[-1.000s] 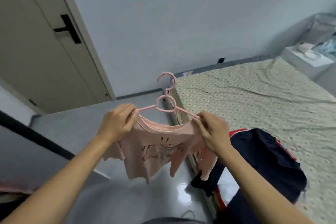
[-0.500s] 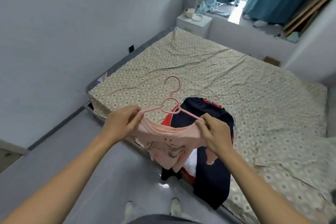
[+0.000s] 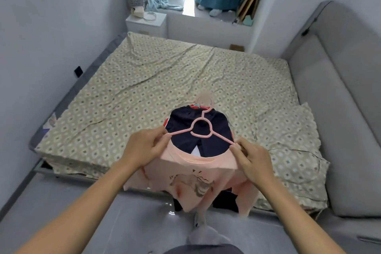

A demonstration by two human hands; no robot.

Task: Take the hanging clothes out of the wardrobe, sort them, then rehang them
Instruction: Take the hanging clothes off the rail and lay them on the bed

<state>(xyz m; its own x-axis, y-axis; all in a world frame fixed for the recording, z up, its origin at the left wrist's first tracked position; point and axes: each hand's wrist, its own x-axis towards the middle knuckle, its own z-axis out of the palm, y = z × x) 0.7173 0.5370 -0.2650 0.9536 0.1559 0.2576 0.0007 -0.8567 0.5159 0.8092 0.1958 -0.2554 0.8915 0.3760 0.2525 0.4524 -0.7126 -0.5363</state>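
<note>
Since the earlier frame, the view has turned to face the bed [image 3: 144, 80] squarely, and the hanger [image 3: 201, 131] now tilts away from the person. Its hook is blurred and points toward the far end of the bed; its long axis runs left to right between the hands. The left hand [image 3: 144, 146] pinches one shoulder of the pink shirt [image 3: 198, 175], the right hand [image 3: 252, 160] pinches the other. This shirt has a dark drawing on its front and hangs over the bed edge, above dark clothes [image 3: 198, 128] lying there.
</note>
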